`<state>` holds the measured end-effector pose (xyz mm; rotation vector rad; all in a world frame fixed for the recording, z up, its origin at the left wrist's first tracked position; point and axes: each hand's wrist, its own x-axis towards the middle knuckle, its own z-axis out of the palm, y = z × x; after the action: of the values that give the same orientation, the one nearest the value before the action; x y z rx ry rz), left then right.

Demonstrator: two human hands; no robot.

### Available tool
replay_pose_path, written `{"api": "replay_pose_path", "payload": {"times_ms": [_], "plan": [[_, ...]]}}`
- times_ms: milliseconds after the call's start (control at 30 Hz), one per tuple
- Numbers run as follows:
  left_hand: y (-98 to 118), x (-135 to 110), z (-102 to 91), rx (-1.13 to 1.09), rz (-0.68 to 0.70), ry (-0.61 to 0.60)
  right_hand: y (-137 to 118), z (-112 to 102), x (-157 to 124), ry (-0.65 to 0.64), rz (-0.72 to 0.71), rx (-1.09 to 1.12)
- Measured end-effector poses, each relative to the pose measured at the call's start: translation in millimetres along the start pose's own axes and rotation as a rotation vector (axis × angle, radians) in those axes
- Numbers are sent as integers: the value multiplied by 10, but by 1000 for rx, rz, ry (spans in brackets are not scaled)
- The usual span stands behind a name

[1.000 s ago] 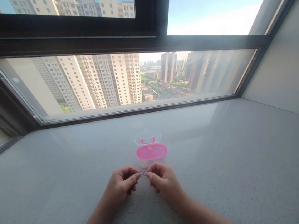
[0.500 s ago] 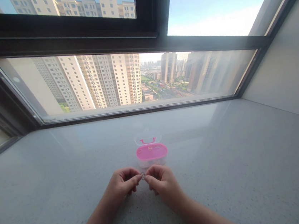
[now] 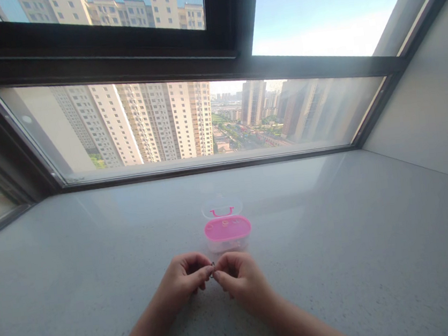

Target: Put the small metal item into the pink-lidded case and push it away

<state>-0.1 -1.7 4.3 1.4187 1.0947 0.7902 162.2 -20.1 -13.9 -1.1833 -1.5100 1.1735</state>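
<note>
My left hand [image 3: 185, 278] and my right hand [image 3: 239, 279] meet fingertip to fingertip low in the middle of the view, just above the grey stone sill [image 3: 337, 241]. Between them they pinch small thin metal rings [image 3: 213, 269], mostly hidden by the fingers. Just beyond the hands stands a small oval pink box [image 3: 227, 231] with its clear lid [image 3: 222, 209] tipped open behind it; a few small items lie inside.
A wide window [image 3: 186, 118] with a dark frame runs along the back edge of the sill, with tall buildings outside. A pale wall [image 3: 430, 96] bounds the sill on the right.
The hands have drawn closer together and slightly toward me. The two rings that showed side by side between the fingertips are now pressed together and nearly hidden.
</note>
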Motion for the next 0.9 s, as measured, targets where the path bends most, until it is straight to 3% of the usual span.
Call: {"api": "replay_pose_path", "payload": {"times_ms": [367, 700, 900], "plan": [[28, -17, 1, -10, -1, -18, -38, 2, 1, 81, 72, 49], [16, -14, -3, -4, 8, -31, -52, -4, 6, 67, 63, 27], [-19, -10, -8, -10, 29, -46, -36, -1, 22, -5, 38, 69]]}}
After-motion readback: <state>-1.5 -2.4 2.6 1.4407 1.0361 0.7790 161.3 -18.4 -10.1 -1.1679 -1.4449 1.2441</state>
